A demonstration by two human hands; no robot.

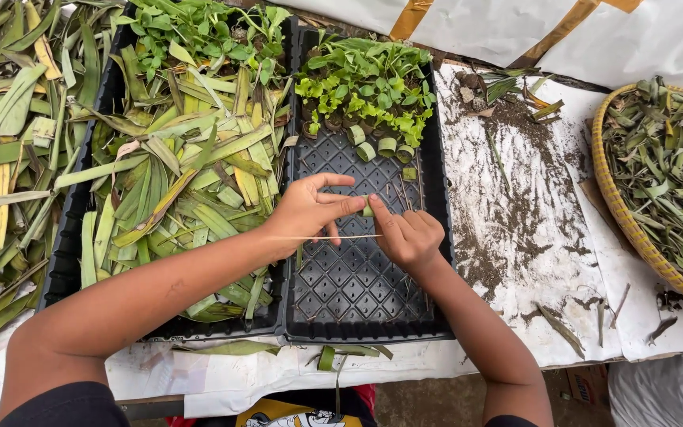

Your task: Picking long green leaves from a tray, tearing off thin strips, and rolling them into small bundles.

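While both hands meet over the black tray, I see them pinch one small rolled green leaf piece between them. My left hand comes in from 8 o'clock, with the arm stretched long across the leaves. Its thumb and first finger close on the leaf piece, and the other fingers spread out a little. My right hand comes up from 5 o'clock. Its fingers are curled in, and the fingertips press on the same leaf piece from the other side. A thin pale stick lies across from the left hand to the right hand, just under the leaf piece.

The leaf piece sits near the middle of the tray, above its bare grid of cells. At 12 o'clock from the hands, little leaf cups stand in a row, and behind them are small green plants. At 9 o'clock a second tray holds a heap of long cut leaves. At 3 o'clock dark soil is spread on the white sheet, and farther out a woven basket holds dry leaves.
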